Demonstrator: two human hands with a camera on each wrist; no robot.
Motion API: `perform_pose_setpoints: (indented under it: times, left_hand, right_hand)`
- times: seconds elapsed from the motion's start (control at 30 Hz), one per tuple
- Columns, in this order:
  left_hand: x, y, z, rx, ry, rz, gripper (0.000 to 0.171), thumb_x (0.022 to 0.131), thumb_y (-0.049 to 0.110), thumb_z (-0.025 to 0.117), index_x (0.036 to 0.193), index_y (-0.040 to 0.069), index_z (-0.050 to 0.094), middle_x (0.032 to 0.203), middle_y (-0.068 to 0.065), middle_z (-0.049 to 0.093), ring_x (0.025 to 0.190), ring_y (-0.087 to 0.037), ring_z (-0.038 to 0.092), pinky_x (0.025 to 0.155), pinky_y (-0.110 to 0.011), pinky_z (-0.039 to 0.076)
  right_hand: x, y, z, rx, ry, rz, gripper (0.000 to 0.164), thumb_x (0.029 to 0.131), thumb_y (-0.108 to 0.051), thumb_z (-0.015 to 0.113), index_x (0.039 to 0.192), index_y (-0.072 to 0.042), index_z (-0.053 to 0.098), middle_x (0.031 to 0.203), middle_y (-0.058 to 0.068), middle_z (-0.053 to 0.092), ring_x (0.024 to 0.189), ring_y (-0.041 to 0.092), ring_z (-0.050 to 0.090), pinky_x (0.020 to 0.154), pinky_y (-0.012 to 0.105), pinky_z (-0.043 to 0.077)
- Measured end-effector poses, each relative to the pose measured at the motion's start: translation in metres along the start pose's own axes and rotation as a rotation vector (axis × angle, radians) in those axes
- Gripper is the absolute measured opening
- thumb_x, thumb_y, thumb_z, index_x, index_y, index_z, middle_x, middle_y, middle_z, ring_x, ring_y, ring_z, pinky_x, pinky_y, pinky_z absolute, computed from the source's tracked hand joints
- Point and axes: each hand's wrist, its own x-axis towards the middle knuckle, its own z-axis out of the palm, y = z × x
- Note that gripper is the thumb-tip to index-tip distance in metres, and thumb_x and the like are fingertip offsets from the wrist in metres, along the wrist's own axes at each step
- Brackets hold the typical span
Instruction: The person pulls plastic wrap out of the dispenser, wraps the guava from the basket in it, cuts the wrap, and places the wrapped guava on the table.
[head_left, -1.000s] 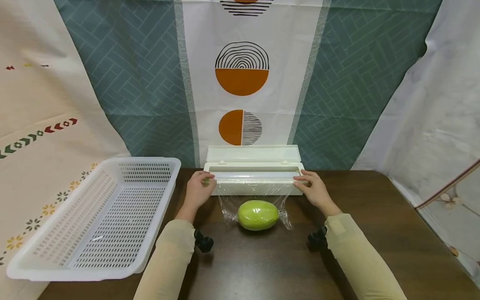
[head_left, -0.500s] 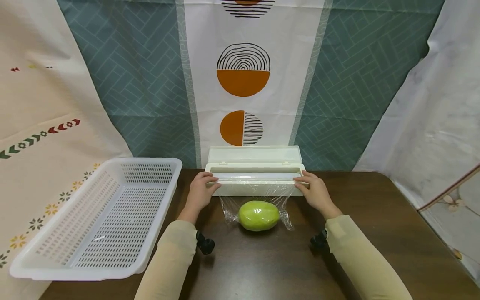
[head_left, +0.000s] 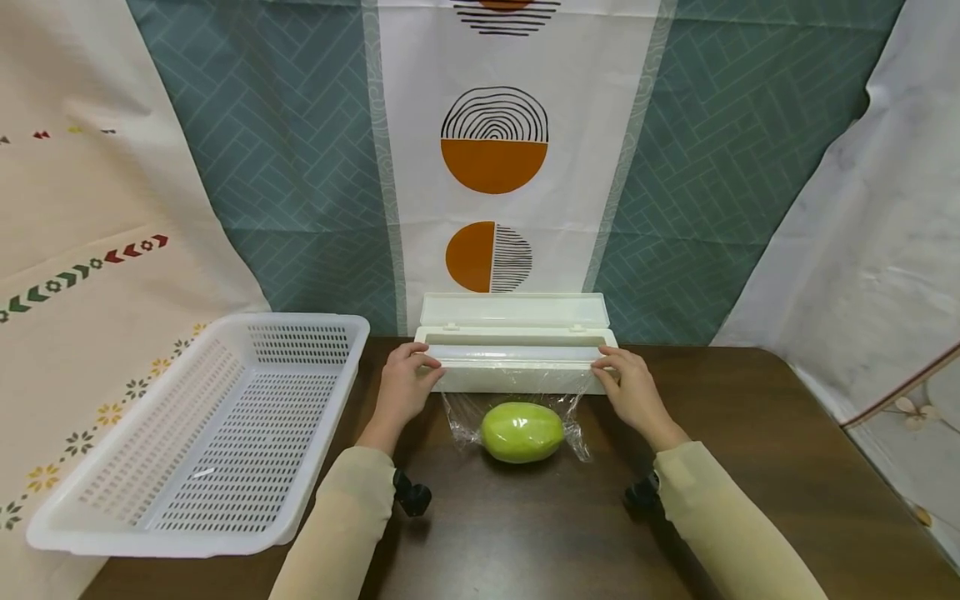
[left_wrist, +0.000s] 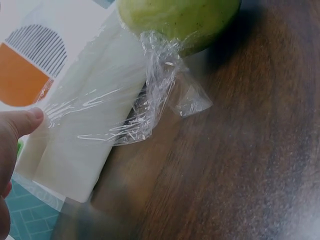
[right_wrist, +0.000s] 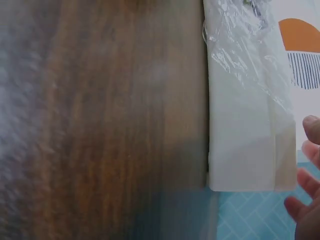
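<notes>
A green, melon-like fruit [head_left: 522,432] wrapped in cling film [left_wrist: 160,75] lies on the table. The film runs from it up to a white cling film dispenser [head_left: 517,381] with its lid raised and the roll inside. My left hand [head_left: 405,383] is at the dispenser's left end, its thumb on the film and creases running toward the thumb. A bit of green shows beside these fingers in the left wrist view. At the right end, my right hand [head_left: 630,385] holds thumb and forefinger close together where the film's edge comes up; the other fingers [right_wrist: 308,182] are spread.
A white slotted plastic basket [head_left: 285,467] stands at the left. Black wrist cameras are worn on both arms, low over the dark wooden table [head_left: 525,533]. A patterned curtain [head_left: 675,208] hangs right behind the dispenser.
The whole view has shifted slightly to the right. The left fingers have resettled a little at the dispenser's end, covering the green part seen earlier. The right hand, film and fruit look much the same.
</notes>
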Motion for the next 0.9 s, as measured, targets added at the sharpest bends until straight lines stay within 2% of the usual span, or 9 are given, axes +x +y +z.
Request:
perform_pose_setpoints:
  times: [0.1, 0.2, 0.3, 0.37, 0.47, 0.57, 0.73, 0.83, 0.9]
  left_hand:
    - [-0.002, 0.003, 0.000, 0.013, 0.022, 0.045, 0.013, 0.081, 0.013, 0.074, 0.088, 0.003, 0.072, 0.115, -0.014, 0.058, 0.114, -0.035, 0.049, 0.098, -0.049, 0.039]
    - [-0.004, 0.007, -0.001, 0.027, 0.034, 0.102, 0.016, 0.082, 0.011, 0.072, 0.096, 0.002, 0.071, 0.111, -0.015, 0.057, 0.106, -0.034, 0.050, 0.093, -0.048, 0.041]
    - [-0.006, 0.011, -0.002, 0.011, 0.018, 0.143, 0.021, 0.084, 0.007, 0.070, 0.104, 0.001, 0.069, 0.107, -0.015, 0.057, 0.101, -0.033, 0.052, 0.089, -0.047, 0.044]
    - [-0.006, 0.013, -0.003, -0.024, -0.002, 0.140, 0.022, 0.085, 0.006, 0.068, 0.106, 0.001, 0.069, 0.105, -0.015, 0.059, 0.098, -0.032, 0.055, 0.086, -0.045, 0.047]
    - [-0.005, 0.014, -0.005, -0.087, -0.060, 0.094, 0.024, 0.087, 0.007, 0.066, 0.110, 0.001, 0.067, 0.103, -0.014, 0.063, 0.094, -0.029, 0.060, 0.082, -0.044, 0.050]
    - [-0.003, 0.014, -0.009, -0.164, -0.139, 0.011, 0.028, 0.089, 0.010, 0.064, 0.115, 0.001, 0.065, 0.103, -0.014, 0.067, 0.093, -0.028, 0.063, 0.080, -0.043, 0.051]
    - [-0.004, 0.015, -0.015, -0.238, -0.266, -0.134, 0.038, 0.088, 0.022, 0.067, 0.121, 0.004, 0.062, 0.104, -0.012, 0.068, 0.099, -0.026, 0.060, 0.083, -0.042, 0.050]
    - [-0.004, 0.016, -0.014, -0.219, -0.301, -0.166, 0.046, 0.084, 0.028, 0.072, 0.122, 0.005, 0.061, 0.104, -0.010, 0.068, 0.101, -0.025, 0.058, 0.085, -0.041, 0.050]
    - [-0.004, 0.016, -0.012, -0.191, -0.305, -0.161, 0.047, 0.083, 0.028, 0.073, 0.121, 0.005, 0.062, 0.102, -0.009, 0.067, 0.099, -0.025, 0.058, 0.084, -0.040, 0.049]
  right_hand:
    - [-0.003, -0.001, 0.000, 0.005, 0.056, -0.045, 0.010, 0.089, -0.007, 0.064, 0.096, 0.000, 0.068, 0.121, 0.018, 0.062, 0.113, 0.036, 0.049, 0.091, 0.051, 0.041]
    - [-0.006, -0.003, -0.002, 0.033, 0.092, -0.040, 0.009, 0.088, -0.007, 0.065, 0.094, -0.002, 0.069, 0.102, 0.014, 0.068, 0.089, 0.022, 0.057, 0.074, 0.035, 0.047]
    - [-0.006, -0.006, -0.004, 0.137, 0.072, 0.012, 0.011, 0.088, -0.006, 0.064, 0.098, -0.003, 0.068, 0.092, 0.012, 0.071, 0.075, 0.005, 0.058, 0.063, 0.019, 0.045]
    - [-0.005, -0.006, -0.005, 0.252, 0.033, 0.052, 0.014, 0.090, -0.003, 0.061, 0.102, 0.000, 0.066, 0.092, 0.016, 0.071, 0.075, -0.002, 0.059, 0.063, 0.016, 0.046]
    - [-0.004, -0.007, -0.007, 0.416, -0.032, 0.102, 0.018, 0.093, 0.000, 0.052, 0.107, 0.007, 0.063, 0.099, 0.025, 0.069, 0.078, -0.002, 0.063, 0.065, 0.020, 0.053]
    - [-0.002, -0.009, -0.008, 0.492, -0.076, 0.159, 0.021, 0.094, -0.002, 0.051, 0.108, 0.010, 0.061, 0.100, 0.028, 0.067, 0.076, -0.001, 0.064, 0.066, 0.025, 0.056]
    - [0.000, -0.013, -0.009, 0.411, -0.111, 0.208, 0.031, 0.086, -0.013, 0.069, 0.111, 0.006, 0.064, 0.093, 0.017, 0.070, 0.073, -0.002, 0.060, 0.065, 0.018, 0.052]
    - [0.001, -0.014, -0.007, 0.343, -0.130, 0.171, 0.033, 0.082, -0.014, 0.074, 0.108, 0.004, 0.067, 0.089, 0.014, 0.069, 0.072, 0.000, 0.058, 0.064, 0.018, 0.049]
    - [0.001, -0.016, -0.005, 0.313, -0.146, 0.134, 0.031, 0.081, -0.014, 0.074, 0.106, 0.004, 0.069, 0.088, 0.016, 0.070, 0.071, 0.001, 0.058, 0.063, 0.018, 0.049]
